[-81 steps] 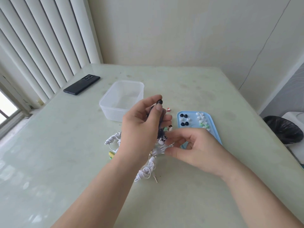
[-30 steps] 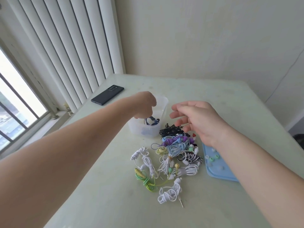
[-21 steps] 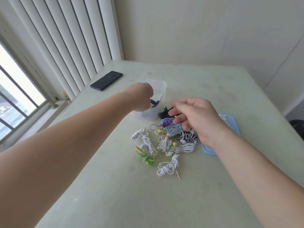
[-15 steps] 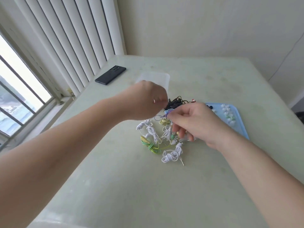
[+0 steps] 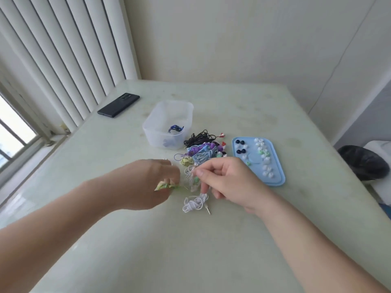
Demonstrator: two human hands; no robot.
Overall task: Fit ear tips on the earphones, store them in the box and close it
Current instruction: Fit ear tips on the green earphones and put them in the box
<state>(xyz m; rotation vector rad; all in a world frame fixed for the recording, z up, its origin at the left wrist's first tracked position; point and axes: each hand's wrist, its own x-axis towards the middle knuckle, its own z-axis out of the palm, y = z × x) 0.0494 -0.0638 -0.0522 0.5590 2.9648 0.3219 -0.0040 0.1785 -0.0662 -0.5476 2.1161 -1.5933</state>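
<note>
Hands: my left hand (image 5: pixel 146 182) and right hand (image 5: pixel 230 180) are low over the table, close together but not touching, at the near edge of the earphone pile.
Left hand: fingers curled down round the green-and-yellow earphones (image 5: pixel 167 186), which poke out under my fingertips.
Right hand: thumb and forefinger pinch a white earphone cord (image 5: pixel 189 173); my other fingers are curled under.
Table (image 5: pixel 190 250): pale green and glossy, carrying everything below.
Tray (image 5: pixel 277 174): light blue, flat, to the right of the pile and just beyond my right hand.
Box (image 5: pixel 156 140): clear plastic, open on top, standing just beyond the pile to its left.
Earphone pile (image 5: pixel 201 151): tangled black, purple, blue, yellow and white sets between box and tray.
Phone (image 5: pixel 118 105): dark, lying flat, well apart near the blinds.
White coiled bundle (image 5: pixel 194 204): on the table nearest me, just below my right fingertips, its plug pointing towards me.
Blue earphones (image 5: pixel 175 129): lying inside the box.
Ear tips (image 5: pixel 264 157): white, green and dark ones scattered on the tray.
</note>
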